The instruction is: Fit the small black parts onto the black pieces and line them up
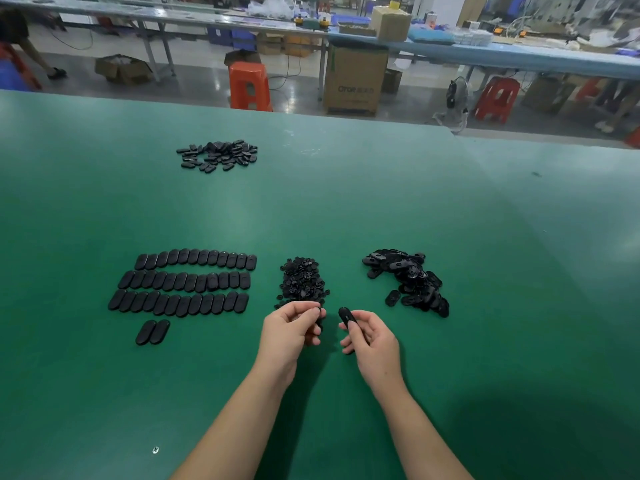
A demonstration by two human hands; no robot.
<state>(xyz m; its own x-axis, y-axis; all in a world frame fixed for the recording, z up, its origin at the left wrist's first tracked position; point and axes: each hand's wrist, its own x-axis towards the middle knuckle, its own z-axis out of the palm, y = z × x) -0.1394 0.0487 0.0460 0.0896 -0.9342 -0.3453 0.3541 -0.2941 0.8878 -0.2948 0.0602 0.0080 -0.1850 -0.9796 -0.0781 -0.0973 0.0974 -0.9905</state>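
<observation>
Now green table (346, 202), workshop bkgd; left hand (289, 329) pinches small part, right hand (369, 336) holds black piece (345, 315).

Even overhead light; pale sheen across the green matte surface (346, 209); dark soft shadow at lower right; wide-angle bowing at edges; background blurred.
</observation>
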